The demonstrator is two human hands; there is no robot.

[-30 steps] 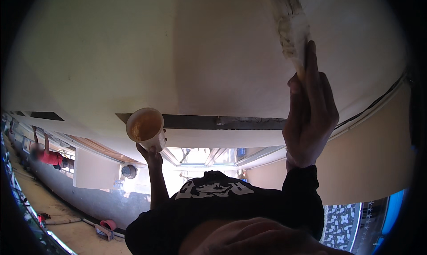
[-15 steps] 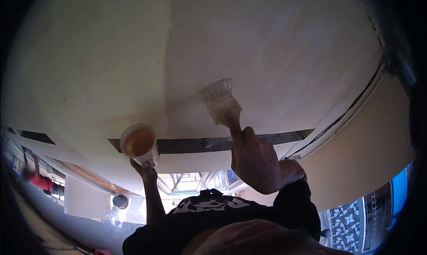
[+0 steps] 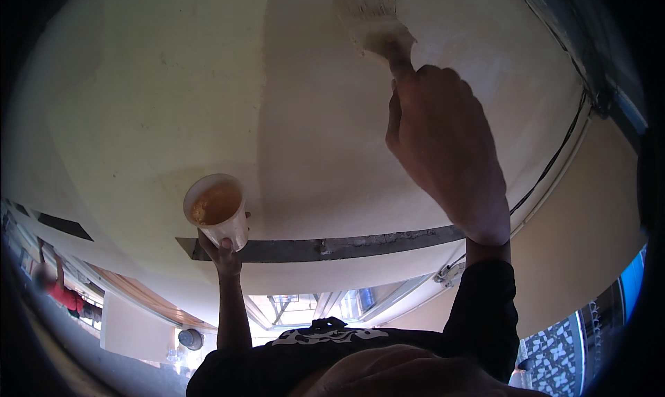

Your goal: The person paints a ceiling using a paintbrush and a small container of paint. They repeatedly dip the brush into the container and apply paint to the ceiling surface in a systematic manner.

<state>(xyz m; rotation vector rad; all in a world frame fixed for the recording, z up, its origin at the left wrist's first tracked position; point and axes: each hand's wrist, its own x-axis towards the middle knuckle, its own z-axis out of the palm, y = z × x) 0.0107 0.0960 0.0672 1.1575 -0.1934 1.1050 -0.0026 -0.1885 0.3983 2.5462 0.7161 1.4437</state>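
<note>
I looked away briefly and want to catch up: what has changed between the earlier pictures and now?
In the view, the right hand brought the brush leftward and down toward the dark strip, then up and slightly right, away from it. Nothing was taken hold of or let go. The left hand still holds the white cup near the strip's left end.

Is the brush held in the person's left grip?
No, the right grip holds the brush, while the left grip holds the white cup.
</note>
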